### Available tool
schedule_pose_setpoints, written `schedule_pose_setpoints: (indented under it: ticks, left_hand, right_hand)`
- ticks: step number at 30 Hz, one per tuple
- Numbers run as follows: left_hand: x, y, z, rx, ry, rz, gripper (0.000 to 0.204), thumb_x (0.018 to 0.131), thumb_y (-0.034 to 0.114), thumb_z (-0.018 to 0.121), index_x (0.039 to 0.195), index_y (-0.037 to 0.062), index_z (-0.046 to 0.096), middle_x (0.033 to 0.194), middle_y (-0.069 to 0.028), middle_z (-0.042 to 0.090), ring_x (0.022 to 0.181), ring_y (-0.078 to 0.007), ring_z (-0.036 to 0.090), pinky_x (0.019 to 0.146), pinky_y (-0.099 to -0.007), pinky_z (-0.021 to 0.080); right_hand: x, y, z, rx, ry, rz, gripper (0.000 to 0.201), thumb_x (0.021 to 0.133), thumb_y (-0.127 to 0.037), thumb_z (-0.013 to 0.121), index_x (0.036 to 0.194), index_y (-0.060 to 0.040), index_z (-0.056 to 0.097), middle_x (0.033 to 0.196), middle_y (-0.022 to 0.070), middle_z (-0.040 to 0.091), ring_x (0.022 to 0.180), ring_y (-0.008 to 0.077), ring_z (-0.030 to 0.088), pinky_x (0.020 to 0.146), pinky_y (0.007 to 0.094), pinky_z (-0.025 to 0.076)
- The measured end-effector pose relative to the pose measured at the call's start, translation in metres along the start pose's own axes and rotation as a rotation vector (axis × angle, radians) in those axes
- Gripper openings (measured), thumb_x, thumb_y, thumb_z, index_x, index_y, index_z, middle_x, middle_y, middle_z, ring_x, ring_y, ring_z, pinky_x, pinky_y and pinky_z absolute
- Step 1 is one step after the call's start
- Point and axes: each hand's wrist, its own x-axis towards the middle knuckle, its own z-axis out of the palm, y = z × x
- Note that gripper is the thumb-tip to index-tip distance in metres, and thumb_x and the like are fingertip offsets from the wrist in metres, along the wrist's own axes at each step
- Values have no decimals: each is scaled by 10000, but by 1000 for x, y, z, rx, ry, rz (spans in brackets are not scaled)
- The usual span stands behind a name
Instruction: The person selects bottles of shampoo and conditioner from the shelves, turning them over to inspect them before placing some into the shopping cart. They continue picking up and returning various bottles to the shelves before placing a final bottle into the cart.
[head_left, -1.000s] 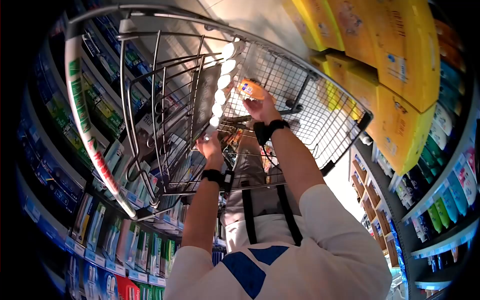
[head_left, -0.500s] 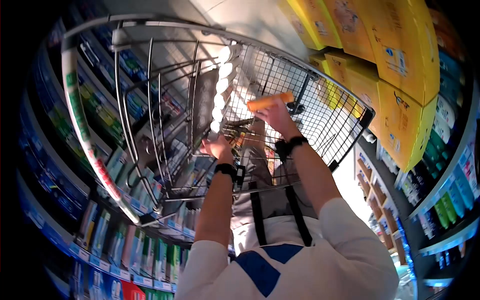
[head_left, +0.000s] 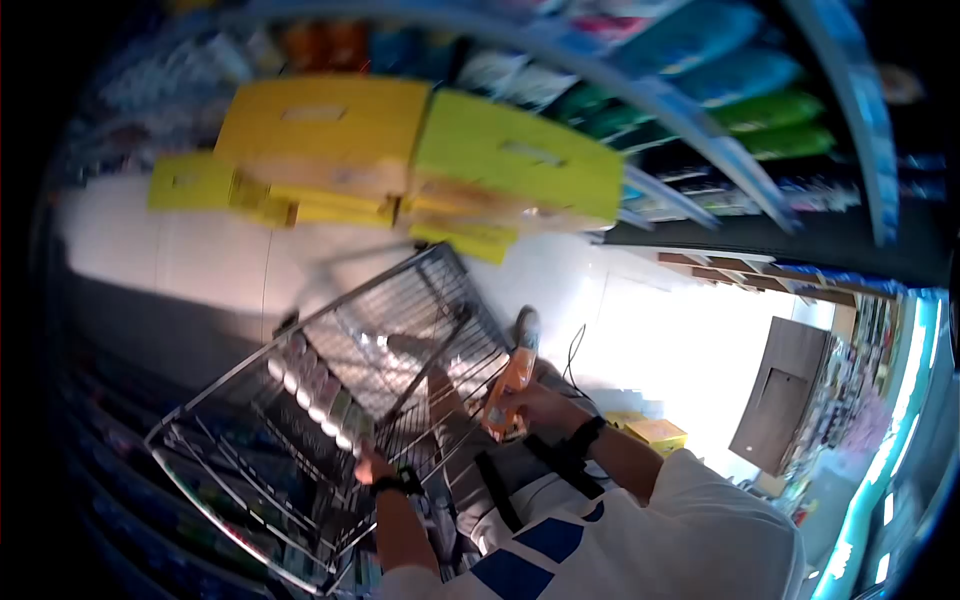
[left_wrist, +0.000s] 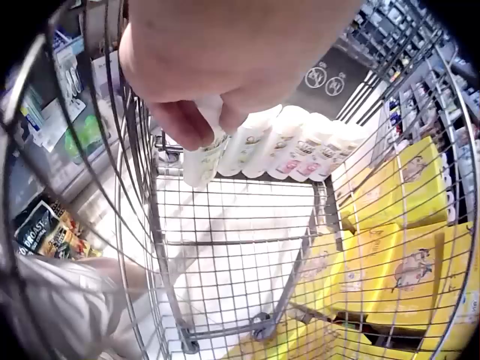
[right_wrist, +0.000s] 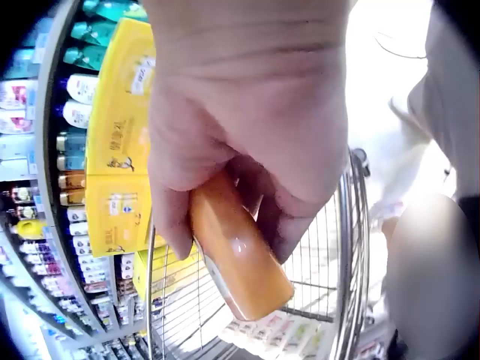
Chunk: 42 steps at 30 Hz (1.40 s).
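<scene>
My left hand pinches a white bottle at the near end of a row of similar white bottles, which stand inside a metal shopping cart. In the left wrist view, fingers and thumb cover that bottle's upper part. An orange bottle is in the grip of my right hand, thumb on one side and fingers on the other. The head view shows this orange bottle tilted, over the cart's side nearest my body.
Large yellow boxes are stacked on the floor beyond the cart. Shelves of bottles and bags rise behind them. A dark panel stands behind the white bottles. To the right, a brown cabinet stands past a brightly lit floor.
The head view has swung round toward the yellow boxes and the bright aisle. My right hand has brought the orange bottle closer to my body. My left hand stays at the row's end.
</scene>
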Motion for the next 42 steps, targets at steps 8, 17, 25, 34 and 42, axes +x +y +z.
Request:
schedule_pose_setpoints:
  ticks: [8, 17, 25, 34, 42]
  left_hand:
    - [-93, 47, -24, 2, 123, 129, 613, 810, 483, 834, 902, -117, 746, 849, -238, 739, 693, -340, 697, 648, -483, 553]
    - [-280, 85, -22, -231, 313, 417, 616, 851, 526, 812, 821, -81, 711, 663, -143, 674, 535, -227, 581, 491, -428, 440]
    - [-416, 132, 19, -459, 62, 753, 455, 907, 307, 807, 706, -17, 556, 597, -47, 535, 549, -130, 444, 511, -345, 361]
    - [-504, 180, 2, -668, -12, 936, 248, 944, 200, 767, 883, -16, 660, 720, -24, 627, 624, -79, 523, 558, -267, 407]
    - [-503, 207, -57, -998, -30, 839, 297, 1076, 325, 566, 895, 91, 548, 759, 29, 555, 646, -49, 491, 537, -226, 392]
  right_hand:
    - [-125, -107, -118, -118, 29, -314, 290, 867, -64, 776, 1101, -21, 608, 1061, 94, 697, 955, 220, 708, 858, 394, 584]
    - [-281, -266, -148, -474, 387, -796, 429, 861, -144, 822, 1191, -19, 580, 936, 66, 676, 724, 151, 690, 613, 325, 579]
    - [-408, -437, -28, -875, 363, -1899, 417, 754, -171, 914, 1032, -13, 645, 951, 84, 607, 866, 207, 586, 794, 321, 488]
    - [-377, -582, 59, -920, 160, -2006, 446, 757, -189, 915, 1070, 20, 676, 1014, 129, 693, 882, 252, 677, 790, 346, 547]
    - [-343, -597, 66, -1073, 305, -1762, 514, 766, -262, 895, 1114, 28, 653, 959, 202, 735, 893, 349, 730, 805, 392, 559]
